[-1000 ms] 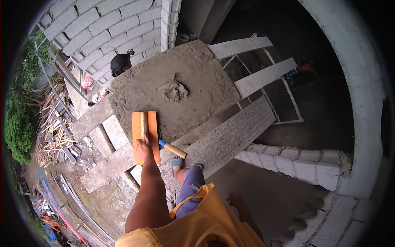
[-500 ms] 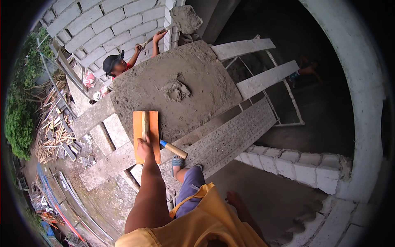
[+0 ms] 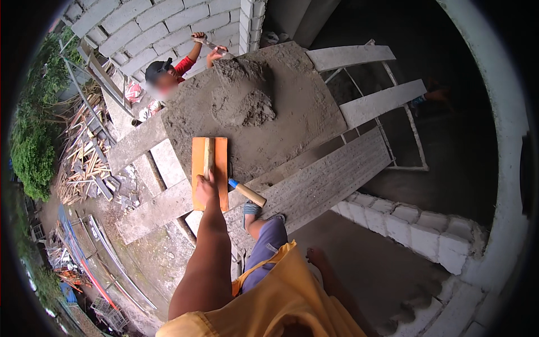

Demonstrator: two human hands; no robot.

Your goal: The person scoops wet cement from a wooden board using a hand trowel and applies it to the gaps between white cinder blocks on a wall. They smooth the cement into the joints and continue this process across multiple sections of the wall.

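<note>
My left hand (image 3: 207,190) is wrapped round the wooden handle of an orange plastering float (image 3: 220,163), held over the near left edge of the mortar board (image 3: 174,135). Beside the float lies a tool with a wooden handle (image 3: 252,196) and a blue collar; its blade cannot be made out. Wet grey mortar (image 3: 241,104) is heaped on the board. Low at my side hangs my right hand (image 3: 315,256), apart from the tools, its fingers too small and dim to read. Across the board a co-worker in a black cap (image 3: 158,70) grips a shovel handle (image 3: 206,42) with both hands.
Planks (image 3: 337,168) on metal scaffold frames (image 3: 412,137) surround the board, with my foot (image 3: 252,209) on one. A low block wall (image 3: 415,230) runs at the right. Scrap wood (image 3: 84,163) lies far below at the left. Another person (image 3: 435,95) is in the dark area.
The co-worker's raised shovel load of mortar has come down onto the board, making a larger heap. My left hand still holds the float. The view has shifted slightly.
</note>
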